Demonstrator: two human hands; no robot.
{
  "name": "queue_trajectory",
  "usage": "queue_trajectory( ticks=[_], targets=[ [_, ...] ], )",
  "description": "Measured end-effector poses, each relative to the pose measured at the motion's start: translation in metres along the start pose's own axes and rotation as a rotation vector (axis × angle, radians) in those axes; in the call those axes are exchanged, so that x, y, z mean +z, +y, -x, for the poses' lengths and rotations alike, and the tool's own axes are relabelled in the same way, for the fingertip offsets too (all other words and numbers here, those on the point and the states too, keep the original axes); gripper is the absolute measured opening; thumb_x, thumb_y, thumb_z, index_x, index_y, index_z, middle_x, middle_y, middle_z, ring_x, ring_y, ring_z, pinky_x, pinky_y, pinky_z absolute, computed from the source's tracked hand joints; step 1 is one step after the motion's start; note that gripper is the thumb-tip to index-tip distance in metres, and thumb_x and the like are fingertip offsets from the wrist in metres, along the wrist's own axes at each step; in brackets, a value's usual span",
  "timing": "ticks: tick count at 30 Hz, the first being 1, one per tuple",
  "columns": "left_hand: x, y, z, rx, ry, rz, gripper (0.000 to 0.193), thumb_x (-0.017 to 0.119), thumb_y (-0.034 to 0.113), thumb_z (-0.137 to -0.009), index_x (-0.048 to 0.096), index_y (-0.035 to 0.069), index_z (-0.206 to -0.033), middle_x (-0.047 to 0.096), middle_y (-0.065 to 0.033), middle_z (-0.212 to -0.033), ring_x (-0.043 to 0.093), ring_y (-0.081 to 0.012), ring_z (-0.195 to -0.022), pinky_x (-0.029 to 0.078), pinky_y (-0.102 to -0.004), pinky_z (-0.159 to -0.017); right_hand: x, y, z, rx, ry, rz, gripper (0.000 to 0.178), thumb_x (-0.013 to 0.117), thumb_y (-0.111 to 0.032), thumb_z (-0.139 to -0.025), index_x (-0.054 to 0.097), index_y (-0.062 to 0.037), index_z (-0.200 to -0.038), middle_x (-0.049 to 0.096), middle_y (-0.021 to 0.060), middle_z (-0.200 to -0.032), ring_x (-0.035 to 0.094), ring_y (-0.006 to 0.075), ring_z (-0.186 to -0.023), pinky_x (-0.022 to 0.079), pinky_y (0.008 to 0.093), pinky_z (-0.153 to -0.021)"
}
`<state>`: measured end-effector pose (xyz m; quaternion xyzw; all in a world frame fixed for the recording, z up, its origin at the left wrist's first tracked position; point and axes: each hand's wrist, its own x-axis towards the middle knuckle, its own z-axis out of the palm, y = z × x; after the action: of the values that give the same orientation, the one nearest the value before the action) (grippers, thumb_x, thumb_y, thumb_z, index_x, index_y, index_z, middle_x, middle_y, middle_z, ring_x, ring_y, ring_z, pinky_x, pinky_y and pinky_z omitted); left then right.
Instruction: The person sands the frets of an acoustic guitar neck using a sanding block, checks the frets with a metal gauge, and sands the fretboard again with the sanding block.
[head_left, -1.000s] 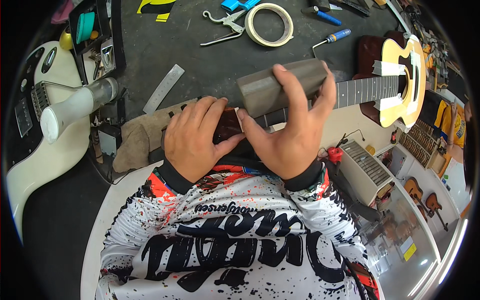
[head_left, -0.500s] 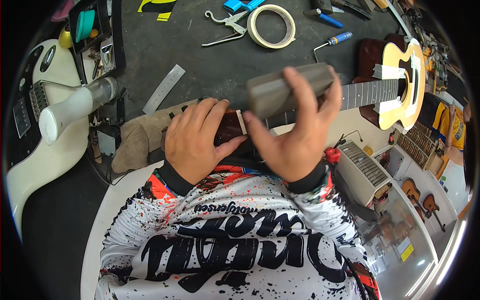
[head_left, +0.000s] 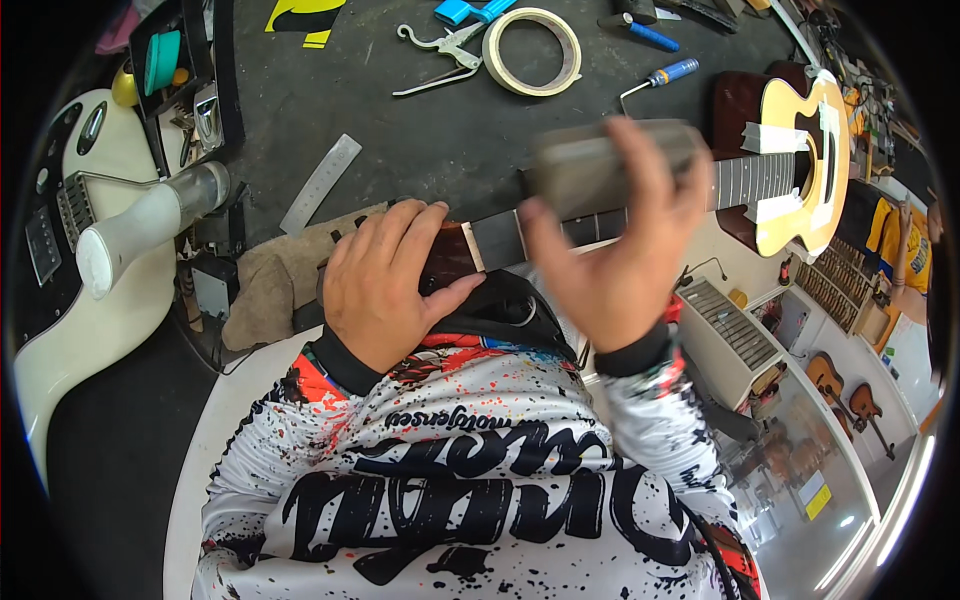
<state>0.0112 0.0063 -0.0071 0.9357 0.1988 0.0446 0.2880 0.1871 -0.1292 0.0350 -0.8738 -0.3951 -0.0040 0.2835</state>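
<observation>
My left hand (head_left: 380, 285) is closed around the dark brown headstock (head_left: 450, 258) of an acoustic guitar, beside its pale nut. The guitar's fretboard (head_left: 748, 182) runs off to the right, toward a light-topped body (head_left: 785, 108) with white tape (head_left: 778, 140) around the soundhole end. In my right hand (head_left: 625, 270) is a grey-brown rectangular block (head_left: 575, 172), probably a sanding block, gripped between thumb and fingers. It lies over the frets at the middle of the neck, smeared by motion. Whether its underside touches the frets is hidden.
Beyond the neck lie a steel ruler (head_left: 320, 185), a peg winder-like blue tool (head_left: 470, 10), a metal plier-like tool (head_left: 440, 50), a masking tape roll (head_left: 487, 55) and a blue-handled hex driver (head_left: 672, 72). A white electric guitar (head_left: 110, 330) rests at left, near a tan cloth (head_left: 262, 300).
My right hand has slid the block rightward along the neck, away from the nut, uncovering the first frets. My left hand keeps its hold on the headstock.
</observation>
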Motion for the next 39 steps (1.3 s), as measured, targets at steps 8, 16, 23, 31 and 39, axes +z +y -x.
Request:
queue_trajectory(
  ticks=[8,16,23,31,39],
  targets=[
    [-0.003,0.003,0.001,-0.035,-0.038,0.036,0.068,0.087,0.036,-0.074,0.062,0.006,-0.130,0.066,-0.0135,-0.127,0.064,-0.0348,-0.115,0.049,-0.0453,-0.094,0.000,-0.003,-0.002,-0.020,-0.020,0.035,0.084,0.089,-0.016,-0.068,0.054,-0.0132,-0.144,0.039,0.0337,-0.146,0.039,0.0491,-0.136,0.037,0.0540,-0.112],
    [-0.003,0.002,0.001,-0.031,-0.025,0.028,0.068,0.087,0.036,-0.074,0.062,0.006,-0.130,0.066,-0.0128,-0.127,0.064,-0.0343,-0.114,0.049,-0.0446,-0.095,-0.003,0.012,-0.009,0.080,0.079,0.042,0.083,0.089,-0.016,-0.067,0.055,-0.0132,-0.143,0.036,0.0317,-0.149,0.039,0.0496,-0.136,0.037,0.0535,-0.113],
    [0.000,-0.002,0.001,-0.027,-0.035,0.039,0.069,0.087,0.038,-0.075,0.062,0.006,-0.130,0.066,-0.0126,-0.127,0.064,-0.0344,-0.114,0.049,-0.0444,-0.094,0.001,-0.002,-0.006,-0.023,-0.026,0.071,0.082,0.088,-0.017,-0.068,0.054,-0.0096,-0.142,0.055,0.0210,-0.141,0.039,0.0476,-0.137,0.035,0.0559,-0.113],
    [0.000,0.000,0.000,-0.030,-0.041,0.039,0.069,0.087,0.038,-0.074,0.062,0.006,-0.130,0.066,-0.0125,-0.127,0.063,-0.0342,-0.114,0.049,-0.0448,-0.094,-0.023,0.046,-0.020,-0.039,0.022,0.217,0.087,0.090,-0.017,-0.070,0.050,-0.0069,-0.146,0.053,0.0181,-0.144,0.040,0.0427,-0.138,0.029,0.0555,-0.118],
    [-0.001,-0.001,0.001,-0.026,-0.036,0.050,0.069,0.088,0.035,-0.073,0.062,0.006,-0.130,0.066,-0.0123,-0.127,0.064,-0.0342,-0.114,0.050,-0.0445,-0.094,0.003,0.005,-0.002,-0.094,0.018,0.046,0.097,0.090,-0.016,-0.066,0.044,-0.0049,-0.151,0.049,0.0204,-0.148,0.035,0.0482,-0.141,0.031,0.0571,-0.116]
  ],
)
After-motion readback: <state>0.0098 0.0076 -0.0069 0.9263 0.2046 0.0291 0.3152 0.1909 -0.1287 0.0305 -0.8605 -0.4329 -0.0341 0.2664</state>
